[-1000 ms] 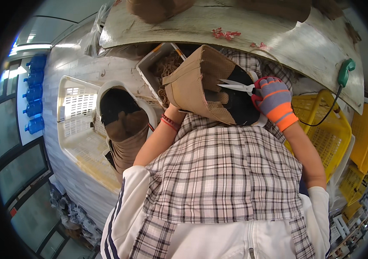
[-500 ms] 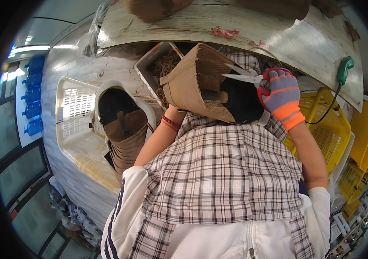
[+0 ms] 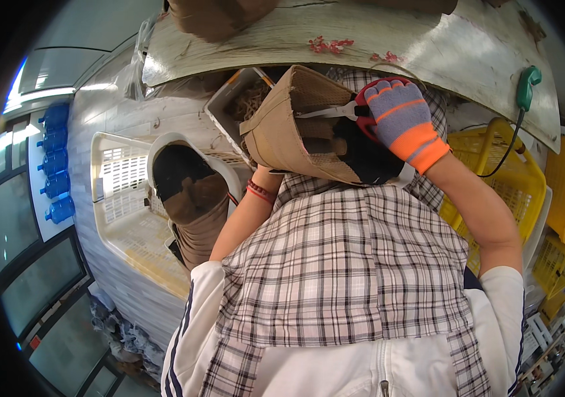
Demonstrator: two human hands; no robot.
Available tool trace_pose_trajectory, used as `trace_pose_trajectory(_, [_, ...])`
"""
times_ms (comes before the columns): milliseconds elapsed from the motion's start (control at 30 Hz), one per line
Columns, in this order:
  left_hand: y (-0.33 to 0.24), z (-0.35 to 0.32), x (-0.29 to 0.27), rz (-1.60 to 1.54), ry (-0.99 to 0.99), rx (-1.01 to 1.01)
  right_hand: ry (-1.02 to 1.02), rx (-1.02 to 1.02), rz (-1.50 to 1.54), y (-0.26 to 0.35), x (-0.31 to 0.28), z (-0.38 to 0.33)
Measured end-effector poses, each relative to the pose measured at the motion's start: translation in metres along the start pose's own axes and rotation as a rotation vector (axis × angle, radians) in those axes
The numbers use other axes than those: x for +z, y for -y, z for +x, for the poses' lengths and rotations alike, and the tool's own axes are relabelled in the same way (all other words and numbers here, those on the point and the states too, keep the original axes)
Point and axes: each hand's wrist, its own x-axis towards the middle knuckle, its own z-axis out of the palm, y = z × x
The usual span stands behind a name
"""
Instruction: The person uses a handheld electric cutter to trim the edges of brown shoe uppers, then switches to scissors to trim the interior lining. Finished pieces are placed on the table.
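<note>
You'll find no labels, signs or screens here; only a row of blue water bottles [image 3: 55,165] stands packed at nine o'clock, near the rim.

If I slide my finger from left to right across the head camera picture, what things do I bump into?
Blue water bottles → white basket → brown boot in the basket → brown boot held up → right hand in a purple and orange glove → yellow basket → green handset.

Single head-worn fisheye, looking steeply down over the plaid checked apron [image 3: 342,278], close range. Edges curve hard; pale worn workbench top [image 3: 375,40] fills the upper frame. No second view.
</note>
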Motion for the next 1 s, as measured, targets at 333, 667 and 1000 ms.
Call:
trace_pose_trajectory(333, [0.001, 0.002, -0.002, 0.017, 0.004, 0.035, -0.063, -0.003, -0.061, -0.011, 0.001, -0.011])
trace_pose_trajectory(667, [0.003, 0.004, -0.004, 0.03, 0.029, 0.042, 0.013, -0.013, 0.086, -0.008, -0.006, -0.006])
trace_pose_trajectory(1000, [0.016, 0.024, -0.066, 0.075, 0.27, -0.078, 0.07, 0.201, 0.397, 0.006, -0.028, -0.035])
